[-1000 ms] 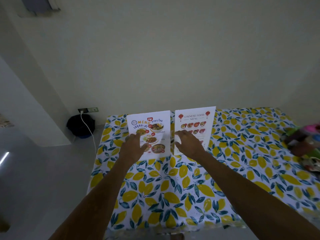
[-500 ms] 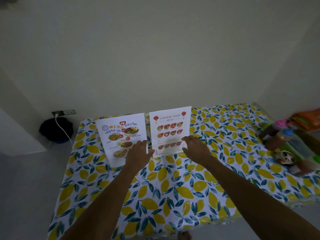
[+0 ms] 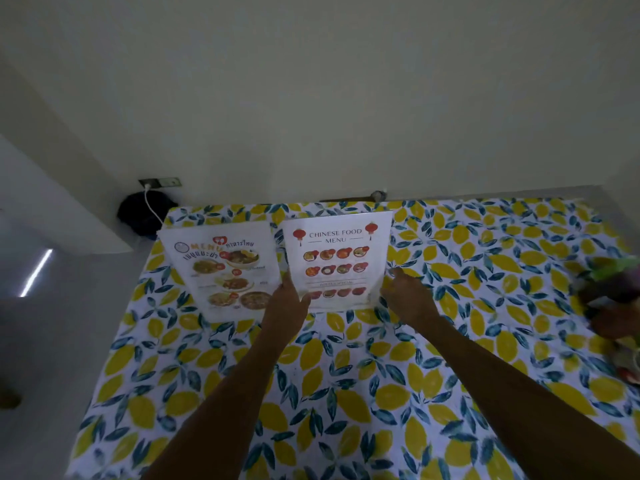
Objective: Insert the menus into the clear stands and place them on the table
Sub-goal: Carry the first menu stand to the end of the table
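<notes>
Yellow lemons and dark leaves cover the tablecloth (image 3: 346,375) in front of you, and two menus stand upright near its far edge, side by side and close to the wall. Your Chinese food menu (image 3: 337,259) sits in a clear stand whose plastic is hard to make out; only a glint at the lower right corner gives it away. Your left hand (image 3: 287,306) is at that menu's lower left edge, the thumb lying over the front of the sheet and the fingers running up along the edge, so it looks like a pinch, though the fingers behind are hidden. Your right hand (image 3: 405,296) is at the lower right corner with fingers loosely spread; it is blurred, and you cannot tell whether it touches the stand or is just beside it. The Thai menu (image 3: 225,271) stands just to the left, tilted slightly, its lower right corner hidden behind your left hand; its stand cannot be made out at all.

At the right edge a blurred heap of colourful things (image 3: 613,296) is cut off by the frame and too smeared to name. Beyond the table's far left corner a dark round object (image 3: 138,214) sits on the floor, with a white cable (image 3: 152,206) running up to a wall socket (image 3: 161,182)
</notes>
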